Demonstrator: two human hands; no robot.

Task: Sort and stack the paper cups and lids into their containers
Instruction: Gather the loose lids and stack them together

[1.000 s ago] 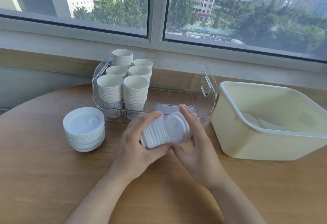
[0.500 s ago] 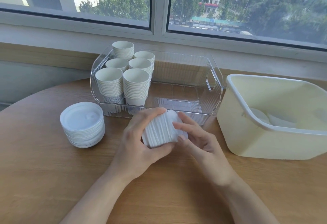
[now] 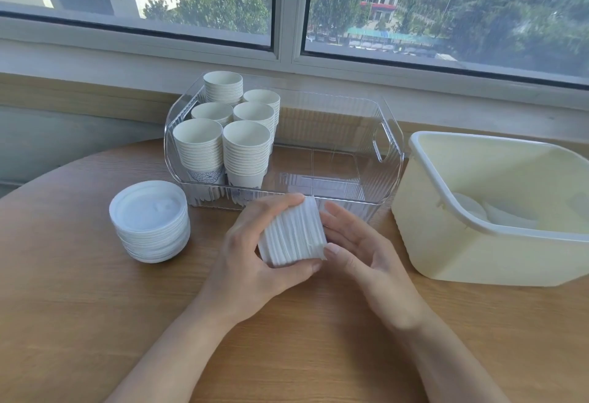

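My left hand [image 3: 255, 253] grips a sideways stack of white lids [image 3: 291, 233] just above the table, thumb under it and fingers over the top. My right hand [image 3: 357, 246] lies open against the stack's right end, fingers straight. Behind them stands a clear plastic bin [image 3: 387, 147] with several stacks of white paper cups [image 3: 223, 135] in its left half. A second stack of lids [image 3: 149, 221] sits upright on the table to the left. The cream tub [image 3: 446, 237] on the right holds a few loose lids [image 3: 487, 214].
The round wooden table [image 3: 79, 307] has bare surface in front of my arms and at the left. A window sill and wall run close behind the bin. The clear bin's right half holds nothing.
The single lid my right hand held at the stack's end a second ago is now pressed flush onto the stack. The camera tilted down slightly.
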